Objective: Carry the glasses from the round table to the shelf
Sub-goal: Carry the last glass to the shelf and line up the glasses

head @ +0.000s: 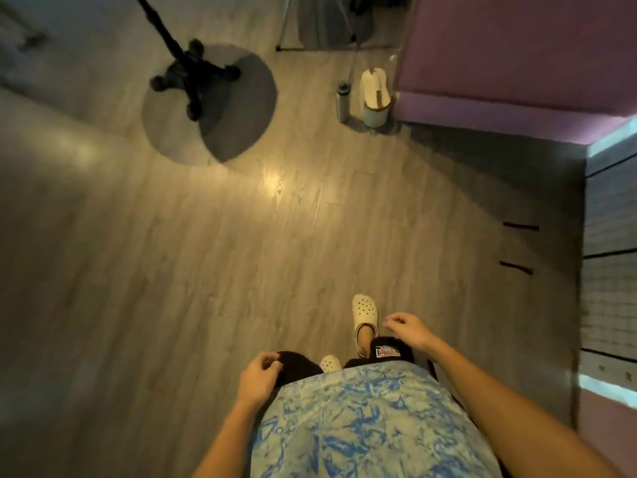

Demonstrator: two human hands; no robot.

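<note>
No glasses show in the head view. My left hand (pixel 260 374) hangs by my hip with the fingers curled in and nothing in it. My right hand (pixel 408 327) is a little forward at my right thigh, empty, with its fingers loosely bent and apart. A round grey disc (pixel 238 108) lies at the upper left, with a black footed stand (pixel 193 77) over it; I cannot tell whether it is a table top or a shadow. A grey unit with dark horizontal dividers (pixel 608 236) runs along the right edge. I look straight down at my shirt and cream clogs (pixel 364 310).
Grey wood-plank floor (pixel 172 253) fills most of the view. A dark bottle (pixel 342 101) and a white bin (pixel 376 106) stand beside a pink panel (pixel 517 63) at the upper right. A metal frame (pixel 317 43) stands at the top. Two black marks (pixel 520 226) lie near the grey unit.
</note>
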